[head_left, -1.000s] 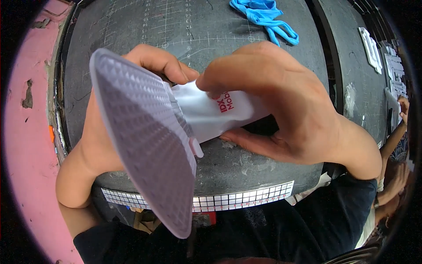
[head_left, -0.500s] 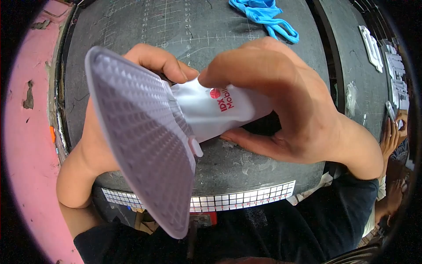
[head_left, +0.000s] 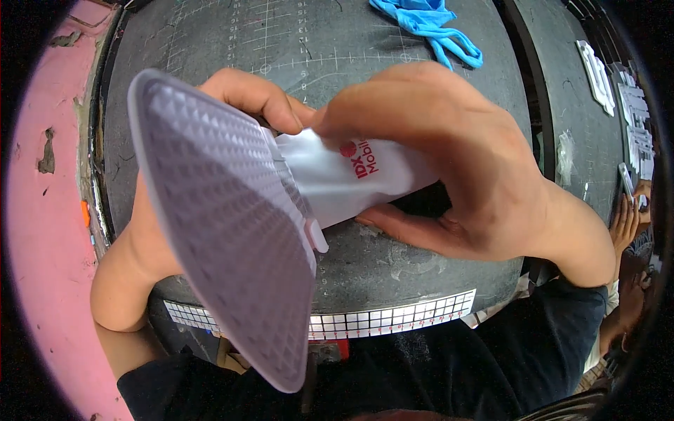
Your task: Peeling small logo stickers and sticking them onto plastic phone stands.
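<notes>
Both hands hold a pale plastic piece above the dark work table. Its wide, flared panel (head_left: 232, 231) is translucent, with a raised diamond texture, and tilts toward me on the left. The smooth white section (head_left: 326, 182) joined to it carries red print. My left hand (head_left: 256, 105) grips from behind the panel, mostly hidden by it, its fingertips showing at the joint's far edge. My right hand (head_left: 449, 161) curls around the white section, thumb along the near edge and fingers over the far edge. A small rounded tab (head_left: 317, 236) sticks out at the joint's near end.
A bright blue cloth item (head_left: 428, 24) lies at the table's far side. A gridded ruler strip (head_left: 386, 321) runs along the near edge. On the right table are white plastic pieces (head_left: 595, 77), clear film (head_left: 566, 156) and another person's hand (head_left: 623, 216). A pink wall (head_left: 49, 245) borders the left.
The flared panel has tipped slightly, its lower corner now nearer me. The right hand's upper fingers have slid a little along the white section, partly covering the red print.
</notes>
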